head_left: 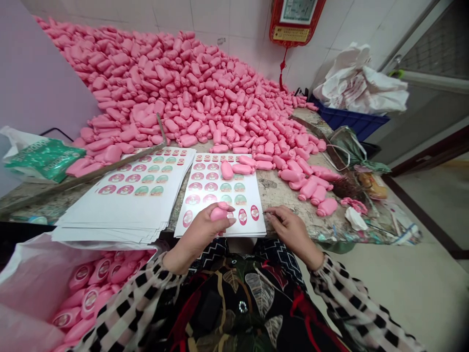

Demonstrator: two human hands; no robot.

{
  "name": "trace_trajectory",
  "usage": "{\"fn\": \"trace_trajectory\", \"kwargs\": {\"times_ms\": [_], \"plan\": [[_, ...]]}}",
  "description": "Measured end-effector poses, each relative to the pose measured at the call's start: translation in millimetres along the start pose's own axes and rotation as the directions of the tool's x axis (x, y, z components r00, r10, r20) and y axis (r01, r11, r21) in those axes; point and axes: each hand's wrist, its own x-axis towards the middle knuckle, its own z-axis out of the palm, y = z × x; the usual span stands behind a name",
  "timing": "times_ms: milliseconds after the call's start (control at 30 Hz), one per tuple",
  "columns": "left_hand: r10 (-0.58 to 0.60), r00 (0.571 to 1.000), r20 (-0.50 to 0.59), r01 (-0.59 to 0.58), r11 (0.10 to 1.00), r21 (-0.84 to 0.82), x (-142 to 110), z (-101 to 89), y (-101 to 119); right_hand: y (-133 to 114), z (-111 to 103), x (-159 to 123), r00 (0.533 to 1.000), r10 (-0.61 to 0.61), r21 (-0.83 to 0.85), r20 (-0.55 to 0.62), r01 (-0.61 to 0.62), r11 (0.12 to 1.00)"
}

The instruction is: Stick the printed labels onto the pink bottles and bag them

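My left hand is closed around a small pink bottle above the front of a sheet of stickers. By that sheet's right edge is my right hand, its thumb and forefinger brought close together. A small dark tip shows at those fingers, but what it belongs to is too small to make out. Pink and green labels fill rows on the sheet, with oval red stickers along its front. Several loose pink bottles lie across the sheet's back right part.
A large heap of pink bottles covers the back of the worktable. To the left is a second stack of sticker sheets, crossed by a long stick. Labelled bottles fill a white bag below. A blue crate stands back right.
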Motion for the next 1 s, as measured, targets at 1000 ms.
{"fn": "trace_trajectory", "kwargs": {"times_ms": [1000], "plan": [[0.099, 0.865, 0.493, -0.502, 0.180, 0.846, 21, 34.1, -8, -4, -11, 36, 0.971, -0.131, -0.395, 0.201, 0.203, 0.896]]}}
